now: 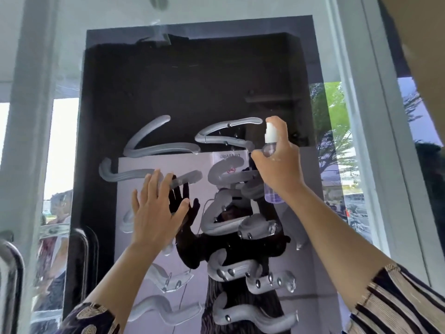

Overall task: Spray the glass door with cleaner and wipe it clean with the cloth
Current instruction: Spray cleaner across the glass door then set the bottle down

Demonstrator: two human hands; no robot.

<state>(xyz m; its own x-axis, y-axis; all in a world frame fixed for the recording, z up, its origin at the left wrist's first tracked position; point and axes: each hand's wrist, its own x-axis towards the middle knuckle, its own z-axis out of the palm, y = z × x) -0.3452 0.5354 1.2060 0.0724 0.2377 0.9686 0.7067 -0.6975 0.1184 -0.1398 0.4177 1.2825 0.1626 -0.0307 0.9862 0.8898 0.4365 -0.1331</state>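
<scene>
Up close, the glass door point(192, 80) fills the view, smeared with pale grey wavy streaks point(163, 148) from mid-height downward, some beaded with droplets. Right hand point(279, 162) raised, fingers wrapped round a small clear spray bottle point(271, 150) of lilac liquid; forefinger sits on top of the white nozzle, which points at the glass, just beside the end of one upper streak. Left hand point(156, 206) flat on the pane, fingers straight and spread, tips touching a streak; its dark reflection shows just to its right. Both arms in patterned sleeves, the right one striped point(390, 300). Curved metal door handles point(12, 273) at the lower left. White frame point(356, 116) to the right, trees and street beyond. Cloth nowhere visible.
</scene>
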